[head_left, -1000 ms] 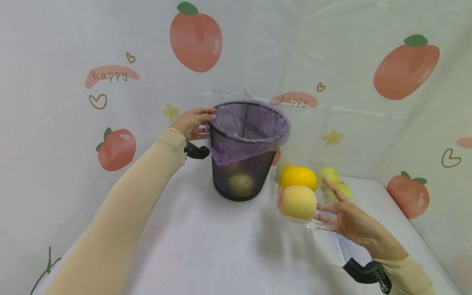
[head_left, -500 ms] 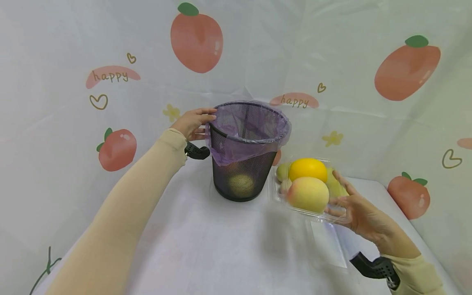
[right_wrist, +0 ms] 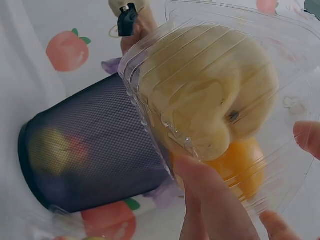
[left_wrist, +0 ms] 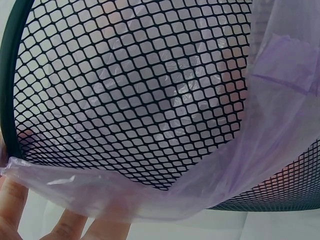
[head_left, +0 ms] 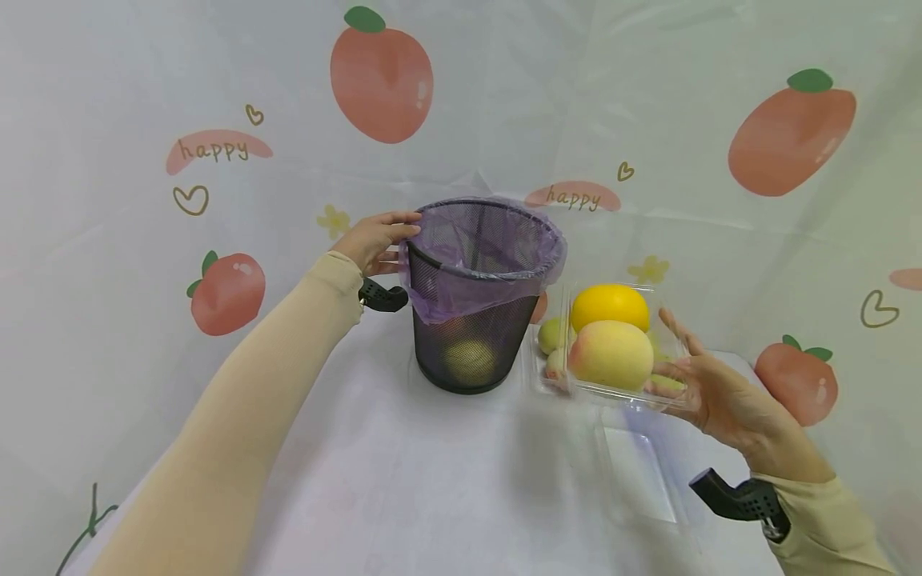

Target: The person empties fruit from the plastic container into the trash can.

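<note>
My left hand grips the rim of a black mesh bin at its left side. A purple plastic bag lines the bin and folds over the rim. Through the mesh a yellowish round fruit shows near the bottom. My right hand holds a clear plastic box by its right side, raised to the right of the bin. Inside lie a peach and an oval yellow-orange fruit. In the right wrist view the thumb and fingertips press the box's clear wall.
Beneath and behind the raised box, small green fruits sit in another clear tray. A thin, clear plastic panel lies on the white tabletop. A fruit-printed cloth hangs behind.
My right hand has lifted the clear box with the peach and yellow-orange fruit upward and slightly right, away from the tray of green fruits. The left hand and bin have stayed put.
</note>
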